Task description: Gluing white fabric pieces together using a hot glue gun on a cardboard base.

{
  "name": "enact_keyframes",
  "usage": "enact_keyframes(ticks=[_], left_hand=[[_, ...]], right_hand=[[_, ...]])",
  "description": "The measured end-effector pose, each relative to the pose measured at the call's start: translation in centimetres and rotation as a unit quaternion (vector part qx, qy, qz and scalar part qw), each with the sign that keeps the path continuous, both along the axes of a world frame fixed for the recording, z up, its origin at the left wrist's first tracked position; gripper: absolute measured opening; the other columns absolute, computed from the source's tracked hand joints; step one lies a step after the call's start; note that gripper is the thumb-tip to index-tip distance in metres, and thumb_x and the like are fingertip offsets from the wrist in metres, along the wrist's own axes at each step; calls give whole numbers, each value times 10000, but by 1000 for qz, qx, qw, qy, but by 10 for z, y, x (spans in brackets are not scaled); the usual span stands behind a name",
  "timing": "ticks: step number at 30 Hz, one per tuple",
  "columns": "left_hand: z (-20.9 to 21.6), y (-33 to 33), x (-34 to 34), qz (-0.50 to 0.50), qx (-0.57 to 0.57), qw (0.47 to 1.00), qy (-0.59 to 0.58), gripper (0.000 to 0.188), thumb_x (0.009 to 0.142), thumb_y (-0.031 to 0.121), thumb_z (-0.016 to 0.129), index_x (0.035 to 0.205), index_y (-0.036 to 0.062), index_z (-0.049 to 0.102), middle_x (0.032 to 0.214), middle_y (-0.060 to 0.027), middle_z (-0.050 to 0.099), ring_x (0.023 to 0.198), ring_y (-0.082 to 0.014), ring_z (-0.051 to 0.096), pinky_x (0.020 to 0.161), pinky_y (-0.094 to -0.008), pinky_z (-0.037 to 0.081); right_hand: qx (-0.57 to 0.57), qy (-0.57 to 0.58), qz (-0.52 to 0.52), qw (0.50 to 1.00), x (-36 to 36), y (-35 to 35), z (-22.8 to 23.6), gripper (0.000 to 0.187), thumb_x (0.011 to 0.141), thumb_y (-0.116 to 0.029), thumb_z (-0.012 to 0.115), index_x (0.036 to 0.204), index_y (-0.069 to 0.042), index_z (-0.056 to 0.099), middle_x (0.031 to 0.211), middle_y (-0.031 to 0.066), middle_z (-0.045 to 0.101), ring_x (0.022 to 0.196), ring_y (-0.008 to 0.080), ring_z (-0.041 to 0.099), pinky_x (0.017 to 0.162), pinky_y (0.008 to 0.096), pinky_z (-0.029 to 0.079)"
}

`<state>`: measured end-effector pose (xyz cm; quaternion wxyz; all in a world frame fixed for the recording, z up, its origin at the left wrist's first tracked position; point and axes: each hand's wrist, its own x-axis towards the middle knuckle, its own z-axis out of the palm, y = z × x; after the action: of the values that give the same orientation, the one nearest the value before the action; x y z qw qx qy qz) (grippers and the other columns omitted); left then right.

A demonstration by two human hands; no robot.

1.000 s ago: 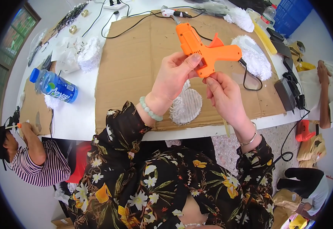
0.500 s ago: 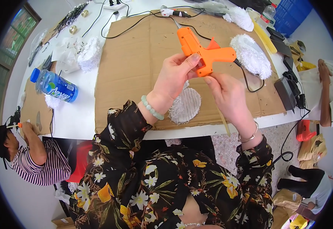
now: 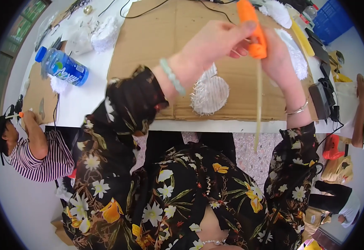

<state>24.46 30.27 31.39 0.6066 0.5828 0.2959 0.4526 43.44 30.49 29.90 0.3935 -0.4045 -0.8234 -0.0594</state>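
Note:
Both my hands hold an orange glue gun (image 3: 255, 35) above the cardboard, at the upper right of the middle. My left hand (image 3: 217, 41) grips the gun's body from the left, its thumb pressed on the side. On the right, my right hand (image 3: 277, 52) closes round the handle side, which it mostly hides. A long pale glue stick (image 3: 258, 100) hangs out of the gun's back end past the table's front edge. Below my left hand a white fuzzy pad (image 3: 210, 95) with a ribbed face lies on the cardboard sheet (image 3: 148, 50). The gun's nozzle is out of view.
A blue-capped bottle (image 3: 65, 66) stands on the left, near white fluffy bundles (image 3: 104, 36). Another white fuzzy piece (image 3: 295, 54) lies behind my right hand. Black cables (image 3: 148, 13) cross the far cardboard; power adapters (image 3: 320, 100) sit right. A co-worker in stripes (image 3: 44, 154) sits at left.
The glue gun has moved up and right and swung from lying sideways to pointing away from me. My right hand has shifted up beside it. The view has shifted, too.

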Motion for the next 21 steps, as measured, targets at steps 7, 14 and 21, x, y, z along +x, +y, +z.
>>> enact_keyframes(ticks=[7,14,21], left_hand=[[-18,24,-57,38,252,928,273,349,866,325,626,1016,11,658,911,-107,683,799,-156,641,741,-284,499],[-64,-22,-81,10,530,761,373,320,768,256,686,998,44,619,980,-93,644,975,-281,596,856,-375,470],[-62,-26,-77,-76,531,725,433,461,693,279,733,1072,65,579,1198,-107,550,1132,-327,497,950,-452,411]], right_hand=[[-282,92,-53,954,45,-23,10,339,860,-169,608,1171,-50,548,978,25,621,759,100,560,667,253,462],[-453,238,91,854,31,-62,-1,376,838,-120,606,1188,-8,524,1082,81,590,839,119,574,633,237,473],[-563,230,110,786,23,-66,-10,409,854,-131,615,1224,-15,485,1105,98,559,929,174,597,676,287,519]])
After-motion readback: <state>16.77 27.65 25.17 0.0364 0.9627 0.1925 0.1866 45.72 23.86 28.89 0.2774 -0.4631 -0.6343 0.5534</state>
